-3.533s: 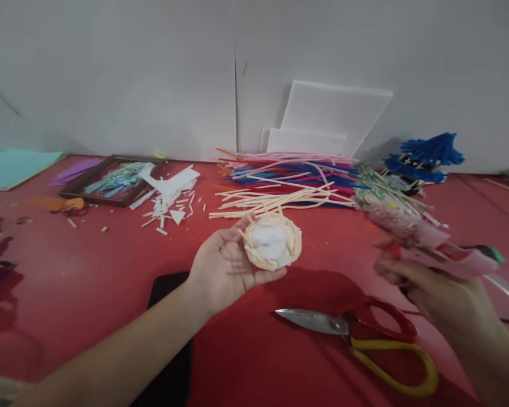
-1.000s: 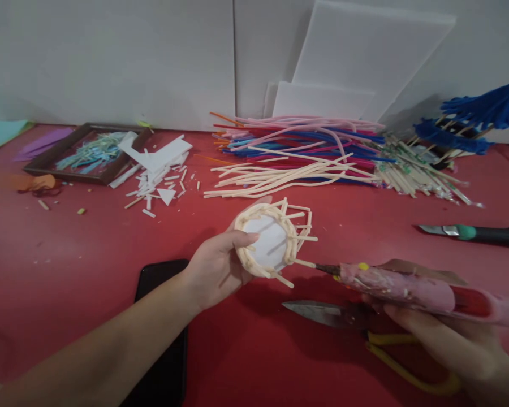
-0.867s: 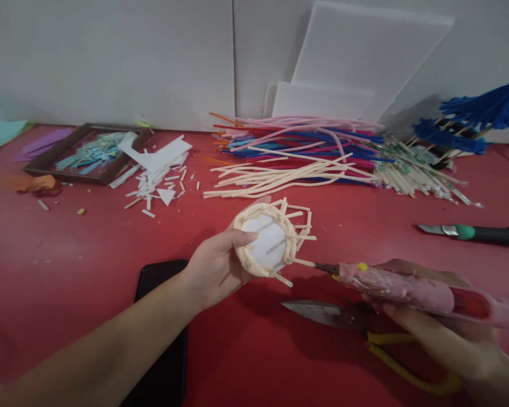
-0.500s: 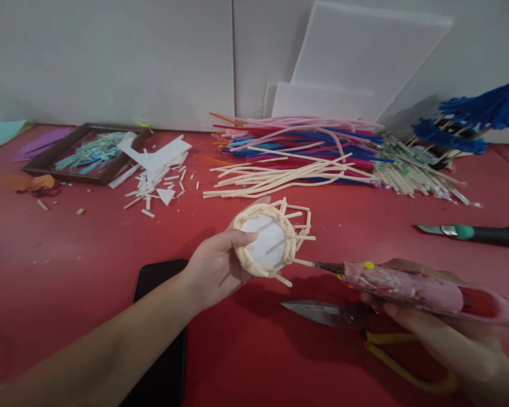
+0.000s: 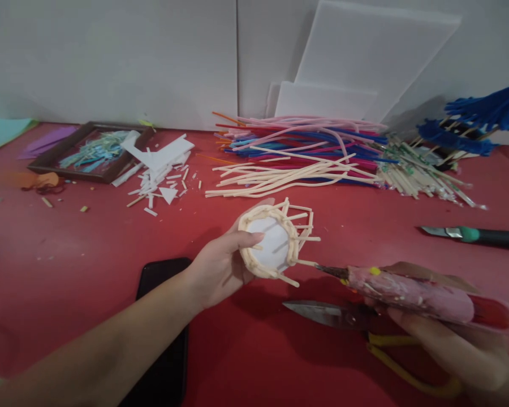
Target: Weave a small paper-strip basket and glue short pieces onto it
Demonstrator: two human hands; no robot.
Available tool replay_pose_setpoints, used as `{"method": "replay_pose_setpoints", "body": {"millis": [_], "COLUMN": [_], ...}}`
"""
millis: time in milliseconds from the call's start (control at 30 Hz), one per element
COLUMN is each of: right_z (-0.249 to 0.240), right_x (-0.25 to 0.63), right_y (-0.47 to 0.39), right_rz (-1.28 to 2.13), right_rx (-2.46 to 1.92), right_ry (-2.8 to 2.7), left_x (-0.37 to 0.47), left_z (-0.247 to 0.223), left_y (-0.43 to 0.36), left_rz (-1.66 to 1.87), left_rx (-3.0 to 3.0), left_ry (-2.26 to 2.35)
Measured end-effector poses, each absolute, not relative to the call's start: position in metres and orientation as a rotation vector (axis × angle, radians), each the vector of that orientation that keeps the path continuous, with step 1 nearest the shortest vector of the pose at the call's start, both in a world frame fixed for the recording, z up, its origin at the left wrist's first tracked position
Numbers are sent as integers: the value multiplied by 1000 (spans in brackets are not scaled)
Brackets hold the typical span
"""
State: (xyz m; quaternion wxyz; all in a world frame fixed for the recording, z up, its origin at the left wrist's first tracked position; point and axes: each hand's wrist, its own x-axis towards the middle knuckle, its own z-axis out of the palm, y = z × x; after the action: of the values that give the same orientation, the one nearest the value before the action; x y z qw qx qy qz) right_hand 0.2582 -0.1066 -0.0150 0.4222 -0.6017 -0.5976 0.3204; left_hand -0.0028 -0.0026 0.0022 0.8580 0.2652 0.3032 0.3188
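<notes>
My left hand (image 5: 224, 260) grips a small round basket (image 5: 294, 249) of cream strands, its thumb resting on the white disc (image 5: 272, 243) inside. Several cream sticks jut from the basket's right side. In my right hand (image 5: 445, 339) is a pink glue gun (image 5: 411, 293), held from below. Its dark nozzle is at the tip of one lower stick, touching or nearly so. Scissors with yellow handles (image 5: 394, 340) lie beneath the glue gun and my right hand.
A black phone (image 5: 163, 350) lies under my left forearm. Behind are a brown frame (image 5: 72, 170), white scraps (image 5: 165, 155), coloured strands (image 5: 288, 138), wrapped sticks (image 5: 415, 169) and blue pieces (image 5: 487, 107). A craft knife (image 5: 479, 234) lies at right.
The whole view has shifted slightly, with most things a little further right. Both hands keep their holds, and the nozzle remains at the same stick's tip.
</notes>
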Motion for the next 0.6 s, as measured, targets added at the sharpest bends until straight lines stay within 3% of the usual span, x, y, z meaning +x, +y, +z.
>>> {"method": "replay_pose_setpoints", "body": {"millis": [233, 600], "right_z": [-15, -11], "right_x": [261, 288], "right_y": [-97, -98], "right_rz": [832, 1197], "right_rx": [-1462, -1518], "right_ry": [-1519, -1716], "left_x": [-4, -3], "left_z": [1, 10], "left_y": [-3, 1], "left_rz": [656, 664], "left_rx": [534, 386], "left_ry": [636, 722]}}
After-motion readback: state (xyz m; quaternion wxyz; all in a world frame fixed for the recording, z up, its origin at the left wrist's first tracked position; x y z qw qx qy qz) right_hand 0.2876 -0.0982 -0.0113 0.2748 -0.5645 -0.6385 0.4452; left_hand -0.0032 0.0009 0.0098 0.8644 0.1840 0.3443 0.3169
